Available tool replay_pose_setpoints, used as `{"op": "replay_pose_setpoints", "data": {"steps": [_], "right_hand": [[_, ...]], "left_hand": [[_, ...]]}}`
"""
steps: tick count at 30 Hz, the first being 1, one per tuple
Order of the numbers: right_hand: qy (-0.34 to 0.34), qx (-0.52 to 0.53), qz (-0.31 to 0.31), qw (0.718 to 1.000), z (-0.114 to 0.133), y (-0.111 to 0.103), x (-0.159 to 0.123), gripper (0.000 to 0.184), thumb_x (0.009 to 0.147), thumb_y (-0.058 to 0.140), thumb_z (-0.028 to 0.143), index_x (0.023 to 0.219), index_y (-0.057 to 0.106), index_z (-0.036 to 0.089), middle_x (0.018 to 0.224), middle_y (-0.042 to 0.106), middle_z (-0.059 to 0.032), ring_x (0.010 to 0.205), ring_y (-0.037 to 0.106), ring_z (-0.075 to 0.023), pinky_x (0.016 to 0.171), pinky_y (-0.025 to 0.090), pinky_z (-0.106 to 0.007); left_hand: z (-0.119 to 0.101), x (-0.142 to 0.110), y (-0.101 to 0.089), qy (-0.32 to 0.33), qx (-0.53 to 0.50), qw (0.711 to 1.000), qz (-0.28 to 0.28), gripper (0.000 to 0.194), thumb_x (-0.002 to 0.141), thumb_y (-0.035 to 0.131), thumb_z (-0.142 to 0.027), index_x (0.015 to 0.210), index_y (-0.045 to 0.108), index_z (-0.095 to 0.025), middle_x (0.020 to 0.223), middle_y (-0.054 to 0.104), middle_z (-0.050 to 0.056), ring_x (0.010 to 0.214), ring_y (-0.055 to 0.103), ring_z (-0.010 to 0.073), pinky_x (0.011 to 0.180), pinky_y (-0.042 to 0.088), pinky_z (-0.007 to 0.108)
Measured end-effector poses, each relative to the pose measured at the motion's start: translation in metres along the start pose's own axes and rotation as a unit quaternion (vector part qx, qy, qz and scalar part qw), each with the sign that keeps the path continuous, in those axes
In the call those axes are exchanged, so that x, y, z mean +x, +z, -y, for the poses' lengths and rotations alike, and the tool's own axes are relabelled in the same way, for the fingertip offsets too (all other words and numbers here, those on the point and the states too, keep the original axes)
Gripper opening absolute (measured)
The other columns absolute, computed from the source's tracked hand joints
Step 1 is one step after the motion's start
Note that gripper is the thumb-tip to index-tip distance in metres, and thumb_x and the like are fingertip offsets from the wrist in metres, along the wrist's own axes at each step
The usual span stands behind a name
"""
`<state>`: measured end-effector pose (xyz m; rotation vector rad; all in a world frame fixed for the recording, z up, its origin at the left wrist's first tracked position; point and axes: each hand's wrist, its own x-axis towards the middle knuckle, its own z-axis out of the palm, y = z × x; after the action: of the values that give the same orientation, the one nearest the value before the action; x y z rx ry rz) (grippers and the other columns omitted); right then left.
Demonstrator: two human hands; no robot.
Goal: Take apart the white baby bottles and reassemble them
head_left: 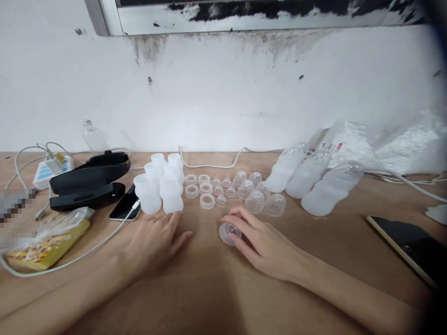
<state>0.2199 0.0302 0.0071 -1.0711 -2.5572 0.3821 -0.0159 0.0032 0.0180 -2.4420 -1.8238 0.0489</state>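
Note:
My right hand (263, 239) grips a clear teat seated in a screw ring (226, 233), low over the wooden table; whether it touches the wood I cannot tell. My left hand (157, 237), fingers stretched out, holds nothing. Its fingertips reach the base of the frosted baby bottle bodies (148, 193), which stand upright without tops. Beyond my hands lie several loose screw rings (207, 201), small clear teats (230, 191) and dome-shaped clear caps (254, 201). Three capped baby bottles (319, 193) stand to the right of the caps.
At the left are a black case (89, 177), a phone (122, 204) with a white cable, a bagged yellow snack (52, 244) and a power strip (40, 174). Plastic bags (352, 139) lie at the back right, a dark tablet-like device (405, 242) at the right. A wall (223, 102) bounds the table.

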Motion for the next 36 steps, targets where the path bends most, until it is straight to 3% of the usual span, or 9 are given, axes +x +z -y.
{"op": "replay_pose_setpoints", "data": {"steps": [6, 11, 19, 24, 28, 32, 34, 36], "right_hand": [[0.005, 0.008, -0.002, 1.0, -0.001, -0.009, 0.004, 0.02, 0.088, 0.038, 0.023, 0.098, 0.053, 0.017, 0.094, 0.053, -0.0058, 0.081, 0.054, -0.0151, 0.075, 0.045, -0.032], [0.001, 0.008, 0.03, 1.0, 0.001, -0.013, 0.003, 0.016, 0.084, 0.044, 0.022, 0.095, 0.055, 0.018, 0.093, 0.053, -0.0038, 0.079, 0.054, -0.0135, 0.073, 0.044, -0.029], [0.018, -0.001, 0.047, 0.999, 0.002, -0.015, 0.003, 0.015, 0.081, 0.046, 0.019, 0.091, 0.057, 0.016, 0.089, 0.053, -0.0035, 0.076, 0.053, -0.0128, 0.068, 0.042, -0.026], [0.012, -0.002, 0.042, 0.999, 0.003, -0.013, 0.008, 0.009, 0.078, 0.049, 0.018, 0.082, 0.057, 0.014, 0.081, 0.053, -0.0028, 0.068, 0.05, -0.0114, 0.063, 0.04, -0.024], [0.021, 0.003, 0.012, 1.0, 0.001, -0.008, 0.009, 0.006, 0.073, 0.05, 0.01, 0.07, 0.053, 0.014, 0.071, 0.052, -0.001, 0.064, 0.049, -0.0112, 0.06, 0.038, -0.024], [0.111, 0.144, 0.011, 0.983, -0.006, -0.006, 0.01, 0.006, 0.076, 0.049, 0.016, 0.074, 0.054, 0.015, 0.067, 0.057, -0.0001, 0.059, 0.052, -0.0111, 0.056, 0.041, -0.024], [0.149, 0.223, 0.005, 0.963, -0.01, -0.009, 0.011, 0.012, 0.081, 0.044, 0.024, 0.08, 0.053, 0.016, 0.065, 0.059, -0.0001, 0.055, 0.055, -0.0112, 0.053, 0.043, -0.024], [0.137, 0.182, -0.043, 0.973, -0.014, -0.015, 0.013, 0.015, 0.083, 0.042, 0.026, 0.083, 0.053, 0.016, 0.071, 0.062, -0.0021, 0.06, 0.057, -0.0125, 0.056, 0.045, -0.025]], "left_hand": [[0.006, 0.004, 0.006, -0.001, -0.004, 1.0, -0.007, 0.043, 0.089, 0.031, -0.045, 0.113, 0.048, -0.013, 0.092, 0.066, 0.013, 0.079, 0.064, 0.0264, 0.066, 0.046, 0.036], [0.007, 0.009, 0.005, 0.013, 0.008, 1.0, -0.015, 0.037, 0.089, 0.032, -0.041, 0.106, 0.05, -0.014, 0.089, 0.065, 0.011, 0.08, 0.063, 0.0265, 0.067, 0.046, 0.037], [0.006, 0.01, 0.002, -0.005, 0.028, 0.999, -0.016, 0.034, 0.089, 0.031, -0.042, 0.098, 0.052, -0.017, 0.084, 0.066, 0.008, 0.07, 0.064, 0.0251, 0.055, 0.045, 0.032], [-0.021, 0.011, -0.011, 0.092, -0.038, 0.994, -0.047, 0.031, 0.087, 0.039, -0.04, 0.103, 0.052, -0.017, 0.098, 0.062, 0.009, 0.077, 0.063, 0.0218, 0.063, 0.047, 0.031], [-0.053, 0.026, -0.006, 0.157, -0.196, 0.968, -0.021, 0.038, 0.078, 0.054, -0.043, 0.106, 0.047, -0.018, 0.106, 0.06, 0.007, 0.095, 0.058, 0.0235, 0.066, 0.049, 0.03], [-0.061, 0.037, 0.001, 0.121, -0.257, 0.959, 0.018, 0.036, 0.076, 0.058, -0.034, 0.107, 0.045, -0.019, 0.097, 0.064, 0.004, 0.087, 0.061, 0.0213, 0.064, 0.048, 0.028], [-0.054, 0.036, -0.004, 0.098, -0.219, 0.97, 0.026, 0.036, 0.075, 0.058, -0.034, 0.107, 0.047, -0.021, 0.094, 0.065, 0.002, 0.08, 0.063, 0.0205, 0.063, 0.046, 0.028], [-0.045, 0.032, -0.011, 0.084, -0.142, 0.986, 0.021, 0.027, 0.077, 0.055, -0.034, 0.1, 0.053, -0.02, 0.092, 0.064, 0.003, 0.078, 0.062, 0.0203, 0.064, 0.046, 0.028]]}}
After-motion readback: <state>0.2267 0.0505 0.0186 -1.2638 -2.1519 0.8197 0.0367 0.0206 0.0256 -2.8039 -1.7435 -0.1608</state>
